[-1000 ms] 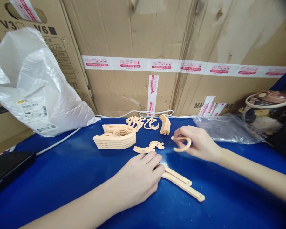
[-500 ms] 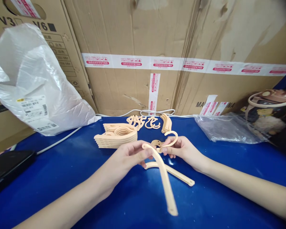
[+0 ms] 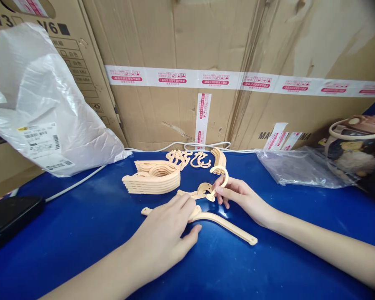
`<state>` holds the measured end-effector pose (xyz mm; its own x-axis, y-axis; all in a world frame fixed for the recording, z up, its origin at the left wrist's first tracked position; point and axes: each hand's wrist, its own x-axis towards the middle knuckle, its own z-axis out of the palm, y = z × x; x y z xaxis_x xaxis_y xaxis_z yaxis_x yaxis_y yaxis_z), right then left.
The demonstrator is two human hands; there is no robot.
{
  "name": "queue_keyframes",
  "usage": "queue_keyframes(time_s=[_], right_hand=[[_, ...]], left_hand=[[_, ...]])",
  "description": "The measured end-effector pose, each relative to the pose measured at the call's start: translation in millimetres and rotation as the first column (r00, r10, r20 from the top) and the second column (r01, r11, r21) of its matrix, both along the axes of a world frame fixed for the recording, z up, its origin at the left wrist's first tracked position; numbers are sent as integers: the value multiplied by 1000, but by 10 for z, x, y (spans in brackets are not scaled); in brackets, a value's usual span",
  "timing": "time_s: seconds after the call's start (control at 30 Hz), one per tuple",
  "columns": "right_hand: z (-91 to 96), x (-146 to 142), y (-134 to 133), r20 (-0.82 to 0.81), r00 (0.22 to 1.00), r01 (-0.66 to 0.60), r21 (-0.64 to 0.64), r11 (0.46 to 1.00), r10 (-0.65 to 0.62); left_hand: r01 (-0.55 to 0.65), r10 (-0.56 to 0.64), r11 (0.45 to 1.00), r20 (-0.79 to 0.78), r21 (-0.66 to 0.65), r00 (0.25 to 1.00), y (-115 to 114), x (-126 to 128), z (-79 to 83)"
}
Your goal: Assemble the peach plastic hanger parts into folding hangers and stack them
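In the head view, my right hand (image 3: 234, 191) pinches a cream plastic hanger hook (image 3: 225, 179), its round base pointing down. My left hand (image 3: 171, 221) lies palm down over a hanger arm (image 3: 146, 211) on the table, thumb apart from the fingers; the hand hides this arm's middle. Just right of it rests a second curved hanger arm (image 3: 228, 224). Between the hands, a hanger centre piece (image 3: 203, 189) with small holes lies on the table, partly behind the left fingers and the hook.
A stack of folded hangers (image 3: 151, 181) stands behind my left hand. Farther back lie loose hooks (image 3: 178, 158) and stacked hanger arms (image 3: 218, 159) on the blue table (image 3: 268, 262). A white bag (image 3: 50, 104) and black phone-like object (image 3: 12, 221) are left, clear plastic (image 3: 303, 166) right.
My left hand has lowered the hanger arm it held onto the table, turned it sideways and loosened its thumb. The right hand still holds the hook, now tilted differently.
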<state>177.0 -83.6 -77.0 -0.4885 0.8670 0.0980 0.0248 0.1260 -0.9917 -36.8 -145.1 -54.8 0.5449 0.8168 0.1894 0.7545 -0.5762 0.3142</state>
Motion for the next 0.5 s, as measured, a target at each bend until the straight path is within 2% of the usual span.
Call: queue_keyframes(time_s=[0.13, 0.3, 0.5], right_hand=[[-20, -4, 12, 0, 1000, -25, -14, 1000, 25], [-4, -9, 18, -28, 1000, -5, -82, 997, 3], [57, 11, 9, -71, 997, 7, -112, 994, -15]], left_hand=[[56, -56, 998, -21, 1, 998, -4, 8, -36], [66, -66, 998, 32, 24, 997, -1, -3, -26], [86, -88, 995, 30, 45, 996, 85, -29, -109]])
